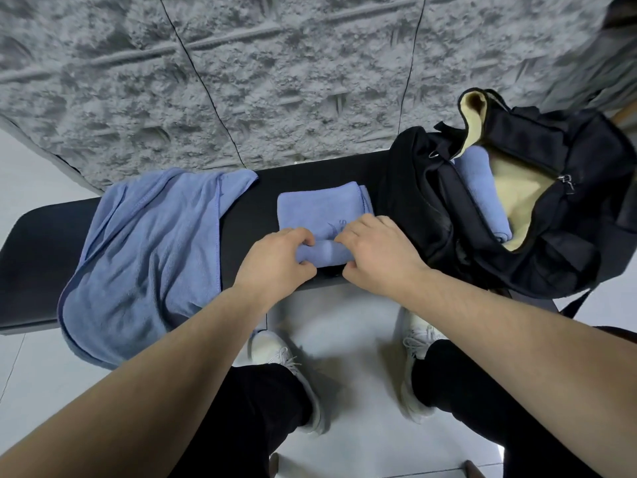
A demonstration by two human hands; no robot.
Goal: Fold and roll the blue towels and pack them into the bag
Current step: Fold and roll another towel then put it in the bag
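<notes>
Left hand (275, 258) and right hand (374, 255), fingers curled, both grip the rolled near end of a folded blue microfibre towel (320, 210) lying mid-way along the black padded worktop (38, 236); forearms extend forward, palms down. A dark printed logo on the towel is partly covered and unreadable. Right: an open black fabric bag with tan lining (537, 208) holds one rolled blue towel (482, 191). Left: an unfolded blue towel (144, 257) drapes over the worktop's edge.
</notes>
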